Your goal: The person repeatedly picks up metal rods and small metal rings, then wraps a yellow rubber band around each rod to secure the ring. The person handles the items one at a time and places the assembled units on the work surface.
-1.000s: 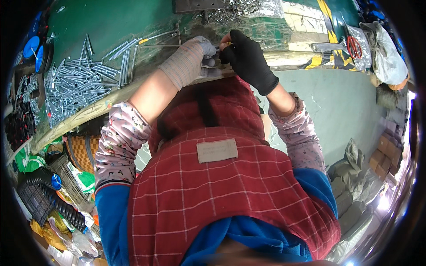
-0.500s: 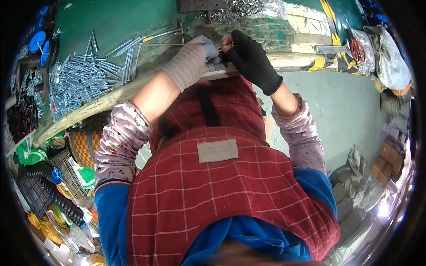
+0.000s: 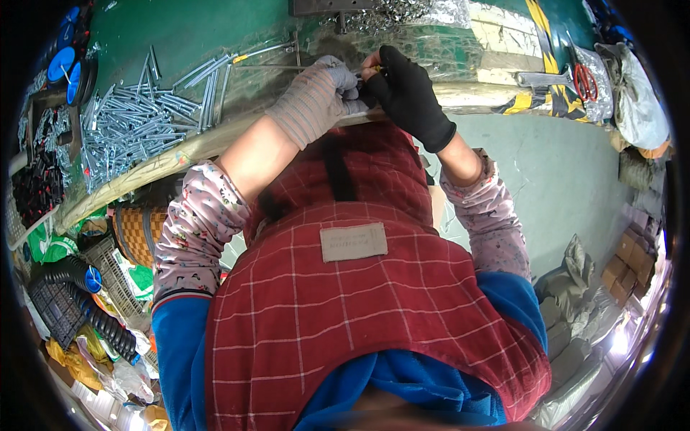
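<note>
My left hand [image 3: 310, 97], in a grey striped glove, is closed at the near edge of the green worktable [image 3: 208, 32]. My right hand [image 3: 413, 97], in a black glove with bare fingertips, meets it there with its thumb and finger pinched together. Between them is something small with a bit of yellow, mostly hidden by the fingers. A thin metal rod [image 3: 269, 67] runs leftward from beside my left hand. Left of it, several long bolts [image 3: 208, 90] lie next to a large heap of similar silvery bolts [image 3: 133, 129].
Small shiny metal parts [image 3: 388, 18] are piled at the back, beside a dark metal block [image 3: 323, 6]. To the right lie a grey metal tool [image 3: 540, 79], red-handled pliers [image 3: 584, 82] and plastic bags [image 3: 632, 100]. Blue-and-black spools [image 3: 63, 68] stand far left. Cardboard boxes [image 3: 627, 262] sit lower right.
Both hands stay together at the table edge, with only slight shifts of the fingers and left wrist. The bolts and tools lie as before.
</note>
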`<action>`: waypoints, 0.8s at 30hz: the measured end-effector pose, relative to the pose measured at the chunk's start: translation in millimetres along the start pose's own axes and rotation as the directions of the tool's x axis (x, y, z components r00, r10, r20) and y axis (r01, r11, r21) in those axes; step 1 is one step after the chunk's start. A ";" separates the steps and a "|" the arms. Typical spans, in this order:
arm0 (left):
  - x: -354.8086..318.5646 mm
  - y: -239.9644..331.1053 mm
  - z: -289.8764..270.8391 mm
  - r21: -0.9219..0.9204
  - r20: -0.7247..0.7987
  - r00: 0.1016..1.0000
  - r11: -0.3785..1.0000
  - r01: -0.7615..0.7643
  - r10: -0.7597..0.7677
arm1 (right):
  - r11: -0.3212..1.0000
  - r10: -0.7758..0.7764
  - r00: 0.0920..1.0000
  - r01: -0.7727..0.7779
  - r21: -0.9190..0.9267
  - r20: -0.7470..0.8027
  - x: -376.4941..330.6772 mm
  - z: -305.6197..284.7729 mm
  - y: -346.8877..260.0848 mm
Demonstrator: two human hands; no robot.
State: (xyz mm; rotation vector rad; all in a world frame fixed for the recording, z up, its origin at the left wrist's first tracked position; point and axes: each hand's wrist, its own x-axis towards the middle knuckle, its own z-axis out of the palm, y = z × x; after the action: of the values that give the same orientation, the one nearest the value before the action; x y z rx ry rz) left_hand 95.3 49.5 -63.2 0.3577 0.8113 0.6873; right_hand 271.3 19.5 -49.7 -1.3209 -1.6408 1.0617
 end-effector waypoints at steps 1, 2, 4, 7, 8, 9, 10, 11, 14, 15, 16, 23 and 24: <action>-1.8 -2.9 2.0 0.116 -0.005 0.998 0.992 -0.056 0.057 | 0.999 0.032 0.999 -0.032 0.027 0.021 -0.8 0.0 -0.2; -3.5 -4.4 5.8 0.231 0.000 0.993 0.966 -0.112 0.115 | 1.000 0.004 1.000 -0.004 0.015 0.007 -0.7 0.1 0.8; -3.0 -6.8 3.5 0.412 0.058 0.975 0.884 -0.220 0.215 | 0.999 -0.052 0.998 0.052 -0.011 -0.020 0.3 0.4 4.0; 0.7 -10.2 -3.3 0.352 0.065 0.974 0.908 -0.227 0.219 | 1.000 0.011 0.999 -0.011 -0.005 0.040 4.6 -6.8 1.2; -3.1 -5.9 2.5 0.146 -0.014 0.992 0.982 -0.121 0.124 | 1.000 0.032 0.997 -0.031 -0.004 0.065 5.9 -8.8 -1.7; -6.3 -4.1 6.2 -0.076 -0.070 0.997 0.997 -0.019 0.013 | 0.999 0.052 0.995 -0.051 -0.004 0.090 6.5 -11.2 -5.9; -8.4 -5.3 7.2 -0.048 -0.059 0.998 0.998 -0.035 0.032 | 0.997 0.071 0.991 -0.071 -0.004 0.115 5.9 -12.4 -7.9; -10.4 -6.0 8.6 -0.022 -0.047 0.998 0.998 -0.052 0.051 | 0.998 0.037 0.992 -0.031 -0.048 0.119 4.7 -13.4 -8.1; -15.7 -16.0 6.6 0.030 -0.071 0.990 0.992 -0.122 0.124 | 0.970 -0.088 0.990 0.111 -0.215 0.114 0.6 -13.3 -7.5; -14.7 -20.8 4.2 0.043 -0.090 0.985 0.988 -0.147 0.150 | 0.941 -0.142 0.984 0.167 -0.295 0.103 -0.3 -11.4 -7.0; -11.9 -22.7 0.9 0.022 -0.051 0.987 0.988 -0.151 0.152 | 0.901 -0.198 0.975 0.220 -0.373 0.097 0.1 -10.8 -6.6; -28.1 -21.7 5.7 0.184 -0.005 0.957 0.941 -0.283 0.289 | 0.989 -0.032 0.999 0.037 -0.141 0.036 3.7 -17.5 -12.0; -32.1 -24.2 8.3 0.134 -0.011 0.952 0.944 -0.301 0.305 | 0.995 -0.009 1.000 0.011 -0.099 0.019 1.6 -16.3 -9.3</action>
State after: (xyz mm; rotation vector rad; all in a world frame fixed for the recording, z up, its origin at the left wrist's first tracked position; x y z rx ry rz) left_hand 96.0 9.6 -53.4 0.6007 0.8429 0.9309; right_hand 282.8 22.3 -35.1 -1.3690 -1.7312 1.0007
